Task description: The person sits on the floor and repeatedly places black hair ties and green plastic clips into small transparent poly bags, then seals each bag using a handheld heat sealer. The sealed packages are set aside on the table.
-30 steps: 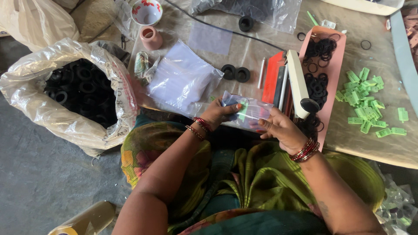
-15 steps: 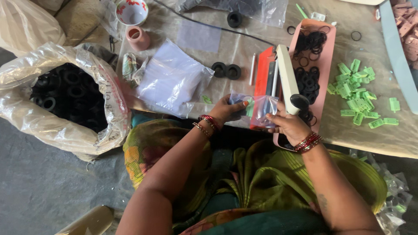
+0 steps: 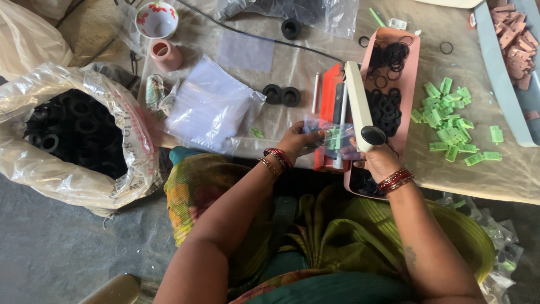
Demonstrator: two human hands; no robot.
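— Inspector A: We find both hands closed on one small clear bag [image 3: 332,137] — the left hand [image 3: 299,142] pinches its left edge, the right hand [image 3: 376,160] grips its right side. Green pieces show inside.

— Inspector B: Where does it sit?

— A: Held just above the near edge of the table [image 3: 281,121], against the red and white sealing machine [image 3: 344,107], beside the pink tray [image 3: 413,73] of black rings.

— B: We also note loose green clips [image 3: 450,121] right of the tray, a stack of clear bags [image 3: 211,107] and a sack of black rings [image 3: 73,132] to the left.
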